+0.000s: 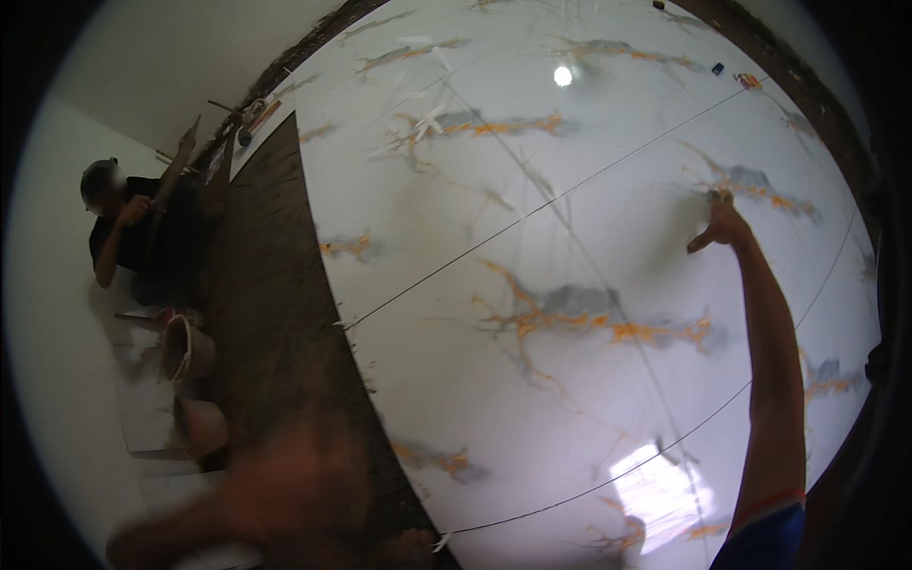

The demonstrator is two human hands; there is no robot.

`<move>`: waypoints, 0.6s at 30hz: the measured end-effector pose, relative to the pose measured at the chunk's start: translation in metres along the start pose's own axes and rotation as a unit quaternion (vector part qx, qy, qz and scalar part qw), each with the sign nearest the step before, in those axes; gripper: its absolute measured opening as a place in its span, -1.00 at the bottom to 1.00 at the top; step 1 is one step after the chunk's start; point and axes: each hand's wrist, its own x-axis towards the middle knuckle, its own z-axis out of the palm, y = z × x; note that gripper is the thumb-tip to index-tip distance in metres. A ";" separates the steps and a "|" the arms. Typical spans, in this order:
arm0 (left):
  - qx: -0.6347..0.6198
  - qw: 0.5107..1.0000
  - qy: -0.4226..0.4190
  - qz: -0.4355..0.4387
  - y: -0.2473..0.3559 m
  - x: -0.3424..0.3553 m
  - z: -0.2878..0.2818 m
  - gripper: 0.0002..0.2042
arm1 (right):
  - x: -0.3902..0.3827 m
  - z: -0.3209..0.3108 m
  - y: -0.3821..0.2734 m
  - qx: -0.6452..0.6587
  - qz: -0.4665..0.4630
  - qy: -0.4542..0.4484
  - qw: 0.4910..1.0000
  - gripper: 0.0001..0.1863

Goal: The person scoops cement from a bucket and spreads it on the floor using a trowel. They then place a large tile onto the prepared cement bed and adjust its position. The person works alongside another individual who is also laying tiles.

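Note:
Large glossy white floor tiles (427,361) with grey and orange veining fill the middle and right of the view, with thin dark joints between them. My right arm reaches far across them. The right hand (724,226) is at the tile surface with its thumb apart from the fingers and nothing visible in it. In the lower left my left hand (299,480) hangs over the brown bed, smeared by motion, so its fingers do not show clearly. White clips (347,326) stick out at the tiles' left edge where joints end.
Brown bare ground (271,285) runs along the tiles' left edge. Beyond it a person in dark clothes (142,218) crouches by the wall. A bucket (187,350) and a second container (201,426) stand nearby. Small objects (748,81) lie on the far right tiles.

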 end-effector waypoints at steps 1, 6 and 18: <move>-0.100 0.990 -0.072 -0.063 0.028 -0.067 -0.013 -0.40 | -0.007 -0.001 0.000 -0.021 -0.004 0.035 0.999 0.63; -0.071 0.964 -0.083 -0.243 0.139 -0.268 0.015 -0.66 | -0.068 0.012 -0.024 -0.005 0.007 0.152 0.988 -0.34; -0.185 0.954 -0.102 -0.212 0.214 -0.361 0.044 -0.76 | -0.417 0.088 -0.095 0.104 -0.105 0.336 0.930 -0.62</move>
